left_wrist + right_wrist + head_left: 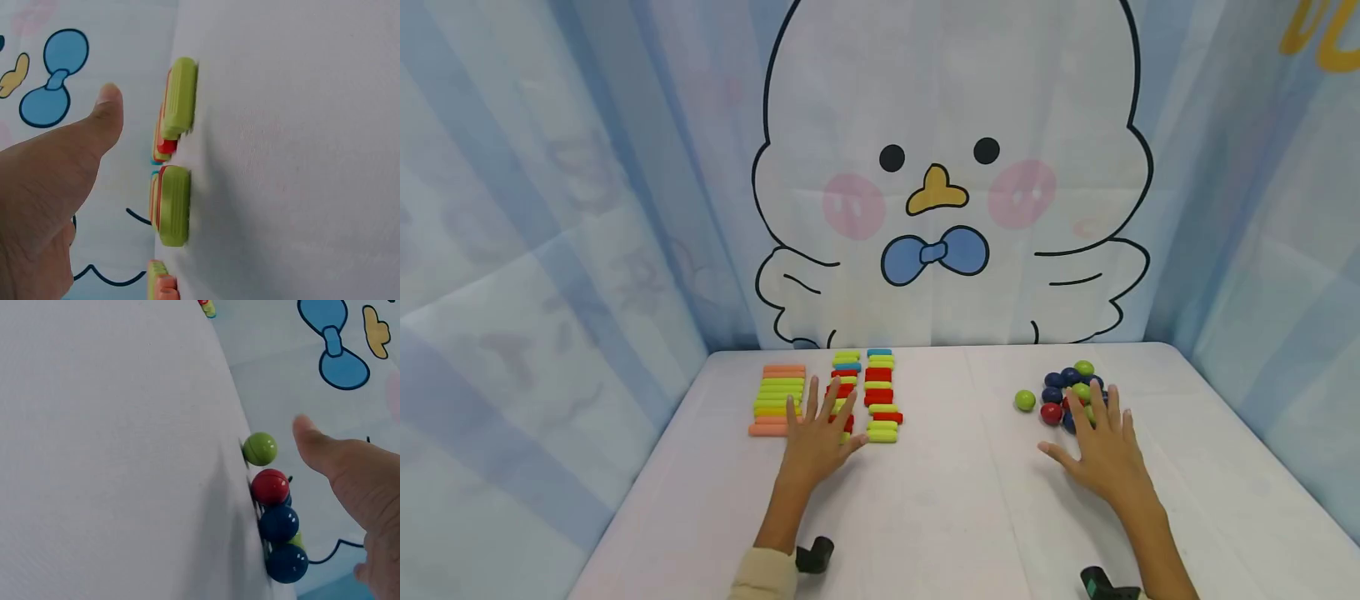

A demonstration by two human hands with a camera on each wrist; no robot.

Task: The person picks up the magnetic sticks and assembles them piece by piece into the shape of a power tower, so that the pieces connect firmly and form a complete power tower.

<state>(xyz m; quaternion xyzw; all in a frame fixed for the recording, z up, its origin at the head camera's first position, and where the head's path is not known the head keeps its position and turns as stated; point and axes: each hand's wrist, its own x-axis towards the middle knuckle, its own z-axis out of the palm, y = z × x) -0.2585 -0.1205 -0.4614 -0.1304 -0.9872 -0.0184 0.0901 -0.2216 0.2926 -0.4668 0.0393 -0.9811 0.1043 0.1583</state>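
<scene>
With fingers spread, my left hand (814,442) hovers over the near end of the middle column of coloured sticks (845,375), hiding part of it. In the left wrist view its thumb (103,128) stands apart from the yellow-green sticks (175,206). My right hand (1108,458), also spread, hangs over the near side of a cluster of red, blue and green balls (1052,396). The right wrist view shows its thumb (319,447) apart from a green ball (260,449) and a red ball (270,487). Neither hand holds anything.
A column of red, yellow-green and blue sticks (880,396) lies right of the left hand. Orange and yellow-green sticks (781,387) form another column at the left. A single green ball (1025,401) sits left of the cluster. A printed curtain (940,308) stands behind the white table (940,500).
</scene>
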